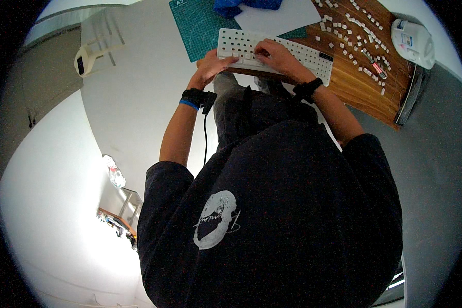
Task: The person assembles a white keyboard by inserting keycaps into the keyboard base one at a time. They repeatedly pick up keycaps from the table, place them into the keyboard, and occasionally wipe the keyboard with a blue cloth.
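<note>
Right, your left hand (214, 62) grips the light, rigid white keyboard frame (275, 49) at its left edge while your right hand (275, 53) fingers press flat on top.

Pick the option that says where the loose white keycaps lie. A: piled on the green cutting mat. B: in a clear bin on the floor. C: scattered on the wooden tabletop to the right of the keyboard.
C: the loose keycaps lie scattered across the wooden tabletop, right of the white keyboard.

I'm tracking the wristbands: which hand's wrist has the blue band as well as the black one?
The left hand, gripping the white keyboard at its left end; the right hand wears only a black band.
</note>
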A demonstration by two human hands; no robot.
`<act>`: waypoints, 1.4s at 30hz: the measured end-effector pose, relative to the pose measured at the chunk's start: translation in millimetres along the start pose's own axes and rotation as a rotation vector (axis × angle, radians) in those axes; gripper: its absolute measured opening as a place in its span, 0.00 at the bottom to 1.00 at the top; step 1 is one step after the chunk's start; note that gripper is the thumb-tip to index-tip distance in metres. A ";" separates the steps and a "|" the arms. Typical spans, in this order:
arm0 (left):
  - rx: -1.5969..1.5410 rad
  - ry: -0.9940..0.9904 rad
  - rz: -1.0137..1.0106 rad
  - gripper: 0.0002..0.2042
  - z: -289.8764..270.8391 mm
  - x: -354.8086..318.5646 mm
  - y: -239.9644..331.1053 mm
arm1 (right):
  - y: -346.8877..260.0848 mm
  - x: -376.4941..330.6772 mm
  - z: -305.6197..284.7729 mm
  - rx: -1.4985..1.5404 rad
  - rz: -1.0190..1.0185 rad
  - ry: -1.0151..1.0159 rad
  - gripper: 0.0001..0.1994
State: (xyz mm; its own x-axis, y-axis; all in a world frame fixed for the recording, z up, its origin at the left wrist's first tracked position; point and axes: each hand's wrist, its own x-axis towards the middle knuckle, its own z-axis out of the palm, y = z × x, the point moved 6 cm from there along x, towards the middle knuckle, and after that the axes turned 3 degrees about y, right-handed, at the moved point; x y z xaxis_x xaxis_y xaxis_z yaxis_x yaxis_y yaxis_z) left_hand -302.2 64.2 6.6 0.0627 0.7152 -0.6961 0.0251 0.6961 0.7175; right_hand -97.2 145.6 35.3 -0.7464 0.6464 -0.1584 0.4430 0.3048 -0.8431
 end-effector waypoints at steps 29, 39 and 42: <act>-0.052 0.002 -0.022 0.25 1.8 -3.4 7.2 | -9.0 -3.7 -12.6 0.010 -0.052 0.023 0.12; -0.026 0.000 -0.018 0.26 2.7 -6.6 11.9 | -8.0 -5.2 -8.7 -0.039 -0.079 0.036 0.12; -0.038 0.021 0.019 0.22 3.6 -7.6 10.2 | -15.9 -5.9 -11.0 -0.058 -0.068 0.000 0.13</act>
State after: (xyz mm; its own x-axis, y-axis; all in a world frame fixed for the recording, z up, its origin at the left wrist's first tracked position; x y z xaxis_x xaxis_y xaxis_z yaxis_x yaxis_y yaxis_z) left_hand -298.9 65.6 19.3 0.0422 0.7292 -0.6830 -0.0138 0.6839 0.7294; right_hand -94.4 144.7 55.3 -0.7761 0.6224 -0.1017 0.4191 0.3885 -0.8206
